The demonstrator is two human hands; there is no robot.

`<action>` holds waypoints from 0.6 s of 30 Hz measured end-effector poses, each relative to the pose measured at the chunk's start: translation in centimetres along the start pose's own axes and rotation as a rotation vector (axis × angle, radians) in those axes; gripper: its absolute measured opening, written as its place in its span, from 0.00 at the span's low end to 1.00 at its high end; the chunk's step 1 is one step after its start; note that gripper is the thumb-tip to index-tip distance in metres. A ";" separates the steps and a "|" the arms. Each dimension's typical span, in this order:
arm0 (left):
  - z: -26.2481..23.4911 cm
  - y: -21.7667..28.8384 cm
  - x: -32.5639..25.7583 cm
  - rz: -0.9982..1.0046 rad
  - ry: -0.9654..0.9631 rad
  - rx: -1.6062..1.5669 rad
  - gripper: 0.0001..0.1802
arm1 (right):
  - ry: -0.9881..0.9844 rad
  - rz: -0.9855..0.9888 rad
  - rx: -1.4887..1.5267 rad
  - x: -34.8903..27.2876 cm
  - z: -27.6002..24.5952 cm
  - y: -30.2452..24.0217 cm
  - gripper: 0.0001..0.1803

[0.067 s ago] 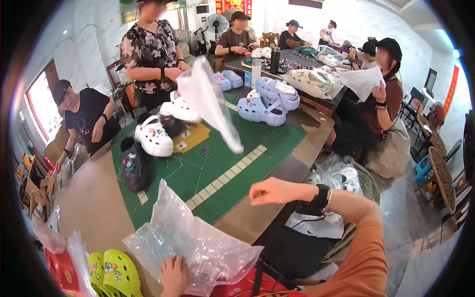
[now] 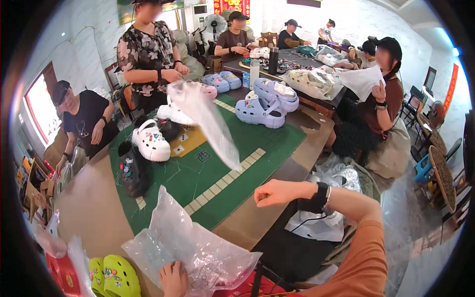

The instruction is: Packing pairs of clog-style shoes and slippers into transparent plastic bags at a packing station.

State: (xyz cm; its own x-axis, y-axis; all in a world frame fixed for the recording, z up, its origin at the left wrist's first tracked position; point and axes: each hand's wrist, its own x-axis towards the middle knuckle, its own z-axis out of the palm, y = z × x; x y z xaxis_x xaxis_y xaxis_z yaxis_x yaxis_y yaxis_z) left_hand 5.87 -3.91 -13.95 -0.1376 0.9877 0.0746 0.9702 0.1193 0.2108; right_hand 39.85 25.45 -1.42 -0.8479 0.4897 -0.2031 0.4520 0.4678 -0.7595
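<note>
My left hand [image 2: 173, 278] is at the bottom edge, its fingers on the edge of a pile of crumpled clear plastic bags [image 2: 198, 247] lying on the table in front of me. My right hand [image 2: 276, 192] is a closed fist above the brown table edge, with a black wristband behind it and nothing visible in it. A long clear plastic bag [image 2: 210, 123] hangs in the air over the green mat [image 2: 198, 173]; its upper end is near a standing person's hands [image 2: 170, 74], and I cannot tell whether anyone holds it.
White clogs [image 2: 151, 141], black clogs [image 2: 131, 171] and pale blue platform clogs [image 2: 260, 110] stand on the mat. Yellow-green clogs [image 2: 116, 277] lie at my lower left. Several people work around the tables. More bags [image 2: 336, 178] lie beside my right arm.
The airborne clear bag has sunk slightly over the mat. My hands have barely moved.
</note>
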 end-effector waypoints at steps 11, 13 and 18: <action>-1.0 2.2 1.6 -0.060 -0.070 0.101 0.25 | 0.332 0.219 0.279 5.1 -6.3 7.9 0.15; -1.6 2.0 1.5 -0.057 -0.115 0.057 0.27 | 0.329 0.171 0.259 5.7 -6.1 7.8 0.14; -0.9 2.6 -0.4 -0.140 -0.257 0.045 0.34 | 0.247 0.177 0.175 6.4 -9.9 7.7 0.13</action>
State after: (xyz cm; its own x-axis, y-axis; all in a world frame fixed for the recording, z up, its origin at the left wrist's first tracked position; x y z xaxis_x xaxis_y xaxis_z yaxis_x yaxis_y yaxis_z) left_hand 8.27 -4.04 -12.55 -0.2213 0.9539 -0.2027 0.9540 0.2549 0.1581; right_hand 40.59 39.45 -2.44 -0.6584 0.7253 -0.2012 0.5133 0.2372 -0.8248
